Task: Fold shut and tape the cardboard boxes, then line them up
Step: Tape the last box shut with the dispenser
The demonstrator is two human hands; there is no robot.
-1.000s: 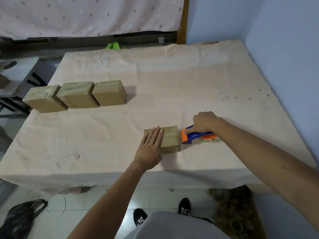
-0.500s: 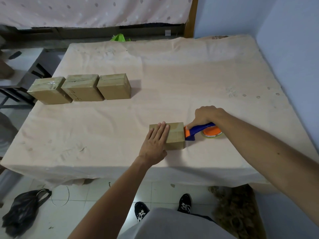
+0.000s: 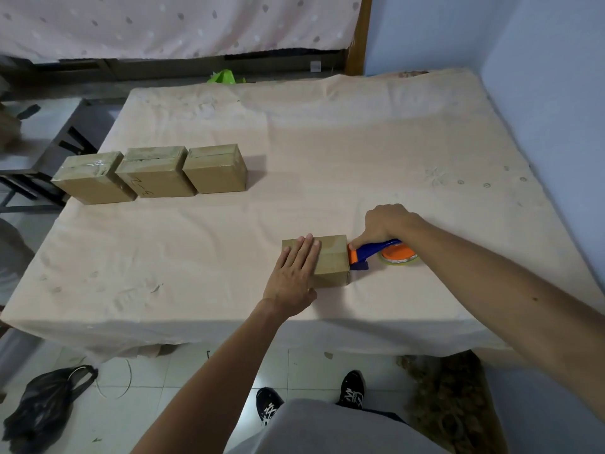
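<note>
Three shut boxes (image 3: 154, 173) stand side by side in a row at the far left of the tabletop (image 3: 360, 152). A fourth box (image 3: 332, 260) sits well apart from them, near the front edge. My left grip (image 3: 293, 278) lies flat on its top, fingers straight and close together, pressing on the left part. My right grip (image 3: 384, 224) is curled round the blue handle of the dispenser (image 3: 371, 253), whose orange head touches the box's right side; its roll (image 3: 397, 255) lies on the tabletop just beside. A black bag (image 3: 42, 411) lies on the floor, left.
</note>
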